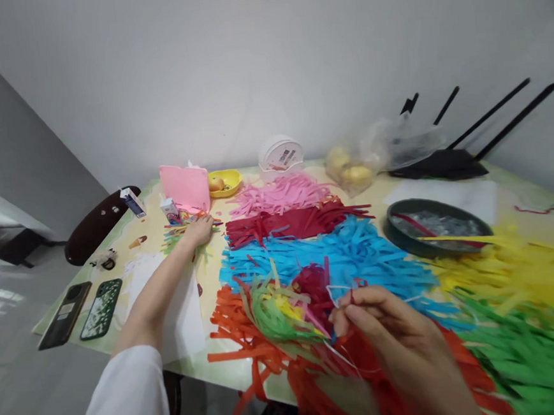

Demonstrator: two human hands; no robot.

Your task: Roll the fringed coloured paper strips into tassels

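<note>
My left hand (201, 231) reaches to the back left of the table, its fingers curled down on a small pile of mixed-colour paper strips (176, 230). What lies under the fingers is partly hidden. Near the front, my right hand (392, 332) pinches a thin white string (341, 354) between thumb and fingers. Just left of it a bunch of green, yellow and pink paper strips (278, 310) rests over orange-red fringed paper (238, 319). A dark red paper bunch (313, 281) sits against it. Blue fringed paper (291, 261) lies behind.
Dark red (288, 224) and pink fringed paper (283, 194) lie farther back; yellow (526, 271) and green fringes (532, 347) are right. A dark round tray (394, 240), pink box (184, 188), yellow bowl (237, 184), bagged fruit (351, 170) and two phones (65, 315) also occupy the table.
</note>
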